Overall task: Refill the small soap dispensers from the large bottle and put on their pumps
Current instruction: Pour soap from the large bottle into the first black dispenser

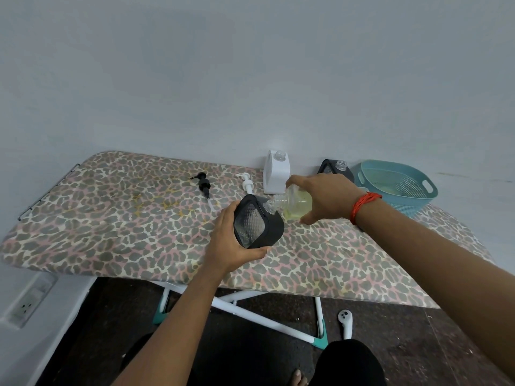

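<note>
Both my hands are wrapped round bottles: my left hand [231,242] grips the tilted black dispenser [257,224] over the leopard-print ironing board [111,218], and my right hand [320,196] tips the large bottle [298,204] of yellowish soap, its mouth at the dispenser's neck. A black pump [203,185] and a white pump [246,183] lie just behind.

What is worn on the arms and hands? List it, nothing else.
No sleeves or gloves are in view. The left hand and its wrist carry nothing. By the right hand, the wrist wears a red thread band wound in several strands.
</note>
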